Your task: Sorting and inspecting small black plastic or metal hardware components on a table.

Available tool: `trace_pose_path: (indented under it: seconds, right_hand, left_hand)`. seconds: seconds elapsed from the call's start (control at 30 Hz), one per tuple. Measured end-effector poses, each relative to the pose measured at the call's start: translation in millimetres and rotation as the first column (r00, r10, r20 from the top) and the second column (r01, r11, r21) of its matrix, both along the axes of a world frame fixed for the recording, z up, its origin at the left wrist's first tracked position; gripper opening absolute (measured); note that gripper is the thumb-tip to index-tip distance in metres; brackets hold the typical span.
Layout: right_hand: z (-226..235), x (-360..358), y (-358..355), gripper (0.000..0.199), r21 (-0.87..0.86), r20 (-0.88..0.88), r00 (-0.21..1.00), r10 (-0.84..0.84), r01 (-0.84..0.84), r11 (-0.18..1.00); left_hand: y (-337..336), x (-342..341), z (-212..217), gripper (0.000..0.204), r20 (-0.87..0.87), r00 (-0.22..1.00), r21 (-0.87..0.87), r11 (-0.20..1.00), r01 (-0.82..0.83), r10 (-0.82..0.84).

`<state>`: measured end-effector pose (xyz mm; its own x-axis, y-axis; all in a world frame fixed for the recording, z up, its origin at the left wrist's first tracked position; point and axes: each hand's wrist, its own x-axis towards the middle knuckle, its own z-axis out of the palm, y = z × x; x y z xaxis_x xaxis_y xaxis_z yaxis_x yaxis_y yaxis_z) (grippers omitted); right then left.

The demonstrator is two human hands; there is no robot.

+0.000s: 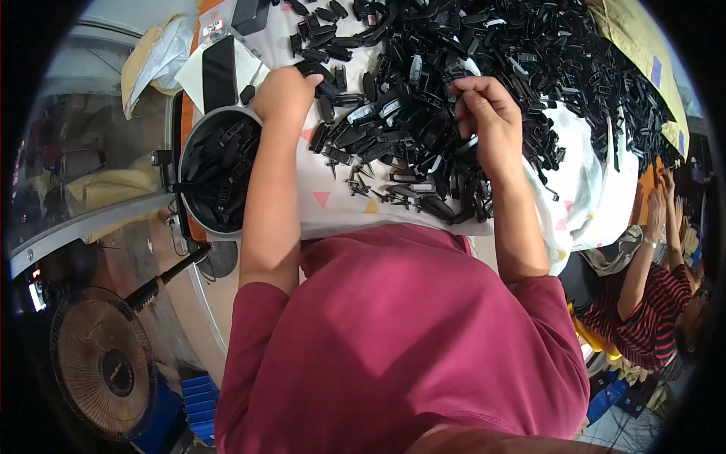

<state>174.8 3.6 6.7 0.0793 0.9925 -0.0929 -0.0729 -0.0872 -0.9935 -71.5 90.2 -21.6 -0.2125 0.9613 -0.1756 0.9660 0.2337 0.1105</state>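
Small black plastic parts [363, 140] lie in a heap on the white patterned cloth [325, 212] in front of me. Over the left side, my left hand [283, 94] bends at the wrist beside the rim of a round bucket [181, 155] with black parts inside. Its thumb points right, while the other fingers are mostly hidden. My right hand [491, 117] hovers over the heap with fingers curled and thumb close to the index finger. Whatever sits between those fingertips blends into the dark parts behind. Small spiky dark pieces [359, 181] lie nearer my body.
A dark phone [219, 72] rests on white paper left of the heap. More black parts [575, 53] spread to the far right, beside brown paper [643, 38]. A standing fan [106, 363] is at lower left. Another person in a striped shirt [643, 325] works at right.
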Motion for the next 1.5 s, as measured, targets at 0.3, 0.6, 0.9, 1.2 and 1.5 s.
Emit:
trace_pose_path:
  seconds: [0.3,0.6,0.9,1.2,1.5]
  right_hand:
    - [4.9,-18.3,-9.7,0.035,0.076,0.041,0.997,0.062,-0.065,0.995]
    - [25.5,-50.3,-9.2,0.029,0.216,-0.100,0.987,0.129,-0.105,0.971]
    - [31.3,-31.2,-12.4,0.026,0.466,0.337,0.941,0.017,-0.183,0.866]
    - [47.3,-19.8,-24.6,0.042,0.488,0.766,0.631,-0.119,-0.451,0.748]
    - [32.5,-24.9,-30.1,0.043,0.420,0.714,0.700,-0.011,-0.416,0.806]
  left_hand:
    - [-14.2,-2.5,1.8,0.025,0.673,0.714,0.315,0.948,-0.042,-0.192]
    - [-69.7,47.8,50.6,0.016,0.969,-0.182,0.176,0.984,0.020,-0.169]
    - [-78.9,51.5,51.3,0.027,0.949,-0.242,0.212,0.977,0.020,-0.201]
    - [-88.0,43.3,47.5,0.025,0.913,0.029,0.401,0.910,0.102,-0.406]
    - [-88.9,45.3,22.0,0.028,0.731,0.149,0.664,0.745,0.070,-0.666]
